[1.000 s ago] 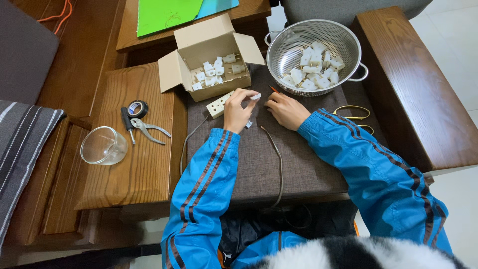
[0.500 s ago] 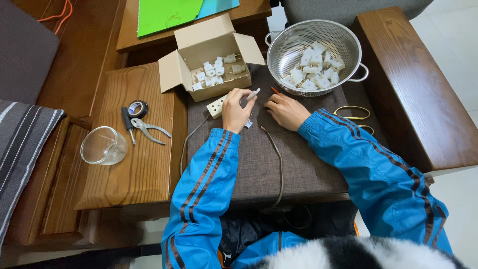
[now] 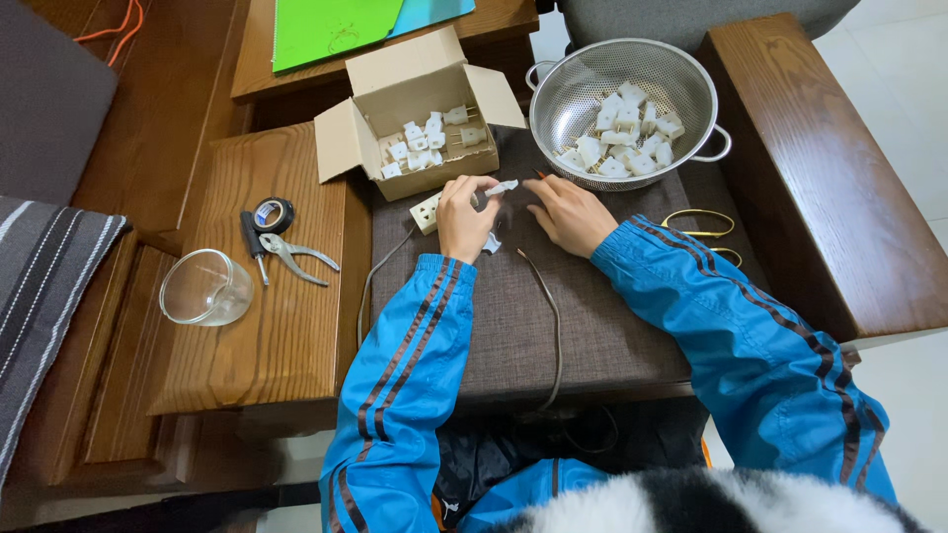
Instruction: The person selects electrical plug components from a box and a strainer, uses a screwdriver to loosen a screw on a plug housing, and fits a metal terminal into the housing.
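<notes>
White plug part [image 3: 501,187]: pinched in left hand [image 3: 464,215] fingertips. Right hand [image 3: 565,212] flat on cushion, grasping nothing visible. Risk: small piece slipping, lost beside cord [image 3: 548,306].

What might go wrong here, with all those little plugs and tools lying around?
The glass cup lies on its side on the wooden armrest, so it may roll off. The brown wire trails over the cushion's front edge and could snag. The left hand pinches a small white piece that might slip away.
</notes>
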